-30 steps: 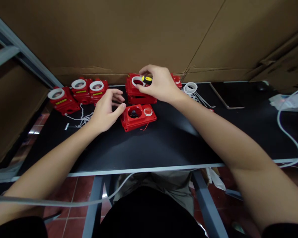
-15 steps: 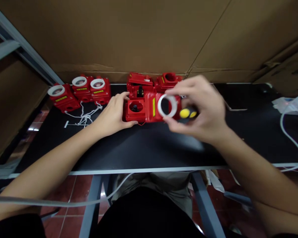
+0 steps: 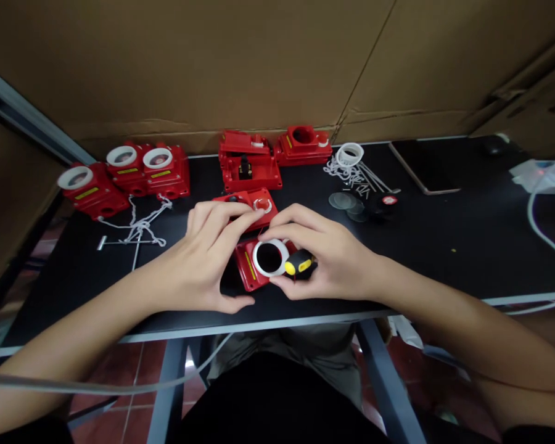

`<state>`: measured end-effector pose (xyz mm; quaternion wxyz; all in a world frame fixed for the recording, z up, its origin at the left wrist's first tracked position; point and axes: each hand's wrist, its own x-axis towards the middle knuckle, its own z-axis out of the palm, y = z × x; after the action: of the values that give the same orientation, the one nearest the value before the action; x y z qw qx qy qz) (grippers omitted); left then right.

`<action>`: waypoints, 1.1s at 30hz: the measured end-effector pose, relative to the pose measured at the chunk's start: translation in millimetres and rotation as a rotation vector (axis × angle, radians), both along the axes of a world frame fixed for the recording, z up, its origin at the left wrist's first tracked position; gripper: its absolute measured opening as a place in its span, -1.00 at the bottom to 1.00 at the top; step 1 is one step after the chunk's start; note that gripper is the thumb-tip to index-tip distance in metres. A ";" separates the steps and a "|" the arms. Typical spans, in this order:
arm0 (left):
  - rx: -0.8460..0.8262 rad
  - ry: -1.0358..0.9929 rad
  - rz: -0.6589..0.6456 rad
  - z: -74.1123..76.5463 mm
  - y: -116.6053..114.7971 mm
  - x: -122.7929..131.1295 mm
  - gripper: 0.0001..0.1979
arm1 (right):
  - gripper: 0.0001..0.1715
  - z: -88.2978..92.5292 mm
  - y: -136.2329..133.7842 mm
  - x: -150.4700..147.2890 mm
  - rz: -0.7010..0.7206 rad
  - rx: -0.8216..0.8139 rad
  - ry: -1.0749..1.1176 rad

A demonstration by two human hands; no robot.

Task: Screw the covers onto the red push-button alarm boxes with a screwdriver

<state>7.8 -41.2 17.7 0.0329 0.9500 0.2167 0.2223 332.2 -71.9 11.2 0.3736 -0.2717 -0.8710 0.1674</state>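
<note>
Near the table's front edge both hands meet on a red plastic housing (image 3: 248,268) with a white ring (image 3: 269,258) on its round opening. My right hand (image 3: 326,259) grips the housing and also holds a stubby black and yellow screwdriver (image 3: 298,264) against it. My left hand (image 3: 203,259) curls round the housing's left side, thumb underneath and fingers over the top. Just behind the hands lies another red housing part (image 3: 254,203) with a round button.
Three red units with white rings (image 3: 124,172) stand at the back left, with white strings (image 3: 136,225) before them. More red housings (image 3: 268,157) sit at the back centre. A white ring, pins and clear discs (image 3: 356,185) lie right of centre. A dark tablet (image 3: 428,163) and white cable (image 3: 543,240) lie right.
My right hand carried the ringed red housing and the screwdriver from the back stack down to the front edge. My left hand left the other housing and closed on this one.
</note>
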 end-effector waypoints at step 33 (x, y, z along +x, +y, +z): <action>-0.562 0.227 0.300 20.7 -7.3 11.8 -0.24 | -0.49 6.1 6.3 9.4 -0.033 -0.129 -0.062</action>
<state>19.6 -48.5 38.4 0.2363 0.8800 0.4091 0.0493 341.6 -65.6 17.3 0.3307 -0.3144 -0.8651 0.2083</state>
